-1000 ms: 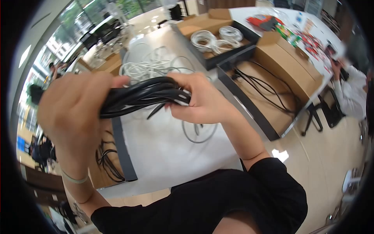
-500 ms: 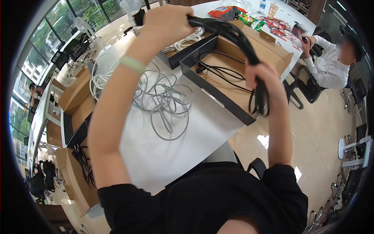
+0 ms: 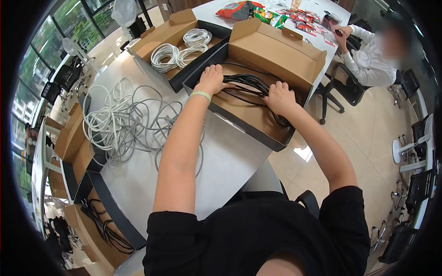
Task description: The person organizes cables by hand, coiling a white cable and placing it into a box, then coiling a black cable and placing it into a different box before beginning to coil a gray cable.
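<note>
A looped bundle of black cables (image 3: pixel 248 82) lies low inside an open cardboard box (image 3: pixel 283 41), black outside and brown inside. My left hand (image 3: pixel 211 82) grips the bundle's left end near the box's left wall. Around its right part curl the fingers of my right hand (image 3: pixel 280 98), and loose loops stick out below that hand. To the left, a second box (image 3: pixel 172 32) contains several white cable coils (image 3: pixel 198 37). A tangle of white cable (image 3: pixel 108 122) and grey cable (image 3: pixel 152 112) spreads over the white table (image 3: pixel 221 152).
At the table's left edge stand another open box (image 3: pixel 73 152) and a box (image 3: pixel 99 221) with black cables. Snack bags (image 3: pixel 237 10) and red packets (image 3: pixel 306 20) lie at the far end. A person in a white shirt (image 3: pixel 368 60) sits at the right, beside a black chair (image 3: pixel 347 87).
Both hands have come down with the black cable bundle, from raised above the table into the box. My view has shifted, showing more of the white coils and tangled cables.
</note>
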Available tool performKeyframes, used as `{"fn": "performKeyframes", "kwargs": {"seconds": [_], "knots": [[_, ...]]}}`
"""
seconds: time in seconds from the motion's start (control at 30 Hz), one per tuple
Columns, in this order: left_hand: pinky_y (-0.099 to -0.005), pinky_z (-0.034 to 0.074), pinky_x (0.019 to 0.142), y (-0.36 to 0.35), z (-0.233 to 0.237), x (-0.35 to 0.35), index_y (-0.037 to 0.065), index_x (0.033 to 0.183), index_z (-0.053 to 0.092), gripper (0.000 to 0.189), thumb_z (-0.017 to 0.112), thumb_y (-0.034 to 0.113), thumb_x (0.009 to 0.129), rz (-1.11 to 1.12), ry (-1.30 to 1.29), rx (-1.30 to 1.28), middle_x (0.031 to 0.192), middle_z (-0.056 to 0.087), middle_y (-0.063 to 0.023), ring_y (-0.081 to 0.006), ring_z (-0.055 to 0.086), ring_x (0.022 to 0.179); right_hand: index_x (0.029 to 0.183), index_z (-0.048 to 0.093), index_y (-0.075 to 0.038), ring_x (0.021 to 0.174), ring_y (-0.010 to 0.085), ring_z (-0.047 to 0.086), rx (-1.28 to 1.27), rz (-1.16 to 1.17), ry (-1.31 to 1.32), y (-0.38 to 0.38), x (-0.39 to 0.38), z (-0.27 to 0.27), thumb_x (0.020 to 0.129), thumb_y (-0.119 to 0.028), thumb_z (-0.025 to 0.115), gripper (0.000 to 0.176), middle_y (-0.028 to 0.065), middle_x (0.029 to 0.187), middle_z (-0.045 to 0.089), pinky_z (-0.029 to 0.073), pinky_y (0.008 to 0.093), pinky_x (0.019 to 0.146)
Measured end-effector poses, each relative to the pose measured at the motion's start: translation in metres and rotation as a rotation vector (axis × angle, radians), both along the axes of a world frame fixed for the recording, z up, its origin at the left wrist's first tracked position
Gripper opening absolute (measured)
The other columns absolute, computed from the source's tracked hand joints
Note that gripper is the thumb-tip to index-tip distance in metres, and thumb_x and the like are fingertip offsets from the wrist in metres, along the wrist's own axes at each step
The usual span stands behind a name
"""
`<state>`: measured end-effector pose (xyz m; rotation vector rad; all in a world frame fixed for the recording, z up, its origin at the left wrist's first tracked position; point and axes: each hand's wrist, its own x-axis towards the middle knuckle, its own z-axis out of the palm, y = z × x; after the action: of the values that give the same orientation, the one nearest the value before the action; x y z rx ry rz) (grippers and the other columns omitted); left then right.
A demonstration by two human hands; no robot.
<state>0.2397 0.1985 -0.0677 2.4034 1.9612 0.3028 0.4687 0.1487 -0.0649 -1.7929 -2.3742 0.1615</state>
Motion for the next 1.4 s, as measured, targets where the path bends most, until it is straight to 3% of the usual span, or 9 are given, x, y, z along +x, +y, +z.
{"fn": "performKeyframes", "kwargs": {"seconds": [0.07,0.2,0.27,0.47,0.6,0.87,0.93,1.17,1.4], "knots": [[-0.0423,0.036,0.090,-0.004,0.005,0.001,-0.002,0.109,0.045,0.079,0.063,0.059,0.063,-0.026,-0.007,-0.028,0.109,0.045,-0.0171,-0.0326,0.041,0.105,0.111,0.043,0.003,0.124,0.0341,0.024,-0.049,0.032,-0.299,0.006,-0.005,-0.001,0.079,-0.031,0.049,0.048,0.0199,0.129,0.031,0.029,0.0628,0.083],[-0.0427,0.026,0.098,-0.006,-0.001,0.001,0.001,0.126,0.026,0.103,0.060,0.069,0.056,-0.222,0.047,0.121,0.123,0.029,-0.0202,-0.0367,0.024,0.118,0.136,0.013,-0.007,0.129,0.0343,0.013,0.067,0.119,-0.417,0.015,-0.003,-0.007,0.084,-0.049,0.040,0.072,0.0216,0.137,0.017,0.024,0.0616,0.091],[-0.0481,0.012,0.103,-0.004,-0.004,0.002,0.003,0.136,0.010,0.125,0.059,0.076,0.047,-0.219,0.095,0.047,0.132,0.019,-0.0212,-0.0412,0.008,0.126,0.136,0.013,-0.008,0.129,0.0342,0.013,0.042,0.124,-0.387,0.011,-0.003,-0.002,0.083,-0.052,0.039,0.074,0.0214,0.137,0.017,0.025,0.0600,0.092],[-0.0578,-0.002,0.100,-0.013,-0.003,0.001,0.005,0.136,0.009,0.134,0.058,0.080,0.037,-0.256,0.141,0.167,0.136,0.012,-0.0228,-0.0440,-0.004,0.127,0.137,0.009,-0.011,0.129,0.0356,0.012,0.060,0.157,-0.360,0.007,-0.006,-0.004,0.078,-0.063,0.038,0.084,0.0229,0.138,0.013,0.026,0.0595,0.092],[-0.0538,0.000,0.102,-0.020,0.008,0.001,0.006,0.137,0.006,0.137,0.071,0.068,0.032,-0.313,0.152,0.112,0.137,0.009,-0.0215,-0.0424,-0.006,0.128,0.138,0.008,-0.014,0.130,0.0384,0.007,-0.042,0.180,-0.383,0.004,-0.009,0.006,0.074,-0.068,0.038,0.089,0.0233,0.139,0.009,0.023,0.0636,0.091],[-0.0481,0.007,0.105,-0.006,0.005,0.000,0.003,0.136,0.007,0.139,0.071,0.068,0.031,-0.338,0.094,0.182,0.139,0.013,-0.0182,-0.0345,0.005,0.130,0.138,0.001,-0.022,0.128,0.0424,0.009,-0.086,0.149,-0.379,0.008,-0.008,0.008,0.065,-0.076,0.039,0.099,0.0199,0.142,0.003,0.018,0.0675,0.089],[-0.0477,0.008,0.105,-0.003,0.008,0.004,0.000,0.135,0.011,0.135,0.070,0.069,0.035,-0.294,0.166,-0.097,0.139,0.018,-0.0179,-0.0320,0.010,0.131,0.138,-0.002,-0.024,0.127,0.0446,0.014,-0.247,0.144,-0.325,0.011,-0.007,0.009,0.061,-0.079,0.041,0.103,0.0205,0.142,0.001,0.020,0.0638,0.091],[-0.0449,0.007,0.106,0.000,0.014,0.009,0.000,0.134,0.019,0.132,0.066,0.073,0.035,-0.240,0.273,-0.298,0.139,0.020,-0.0139,-0.0295,0.011,0.131,0.138,-0.002,-0.025,0.127,0.0444,0.014,-0.215,0.173,-0.463,0.011,-0.014,0.007,0.065,-0.078,0.039,0.099,0.0214,0.141,-0.002,0.021,0.0603,0.093],[-0.0483,0.009,0.105,-0.045,0.041,0.014,-0.001,0.133,0.021,0.116,0.068,0.065,0.049,-0.100,0.297,-0.264,0.140,0.009,-0.0214,-0.0354,0.004,0.131,0.138,0.002,-0.015,0.129,0.0401,0.008,-0.274,0.151,-0.138,0.010,-0.007,0.016,0.075,-0.071,0.030,0.089,0.0228,0.141,-0.004,0.014,0.0625,0.095]]}}
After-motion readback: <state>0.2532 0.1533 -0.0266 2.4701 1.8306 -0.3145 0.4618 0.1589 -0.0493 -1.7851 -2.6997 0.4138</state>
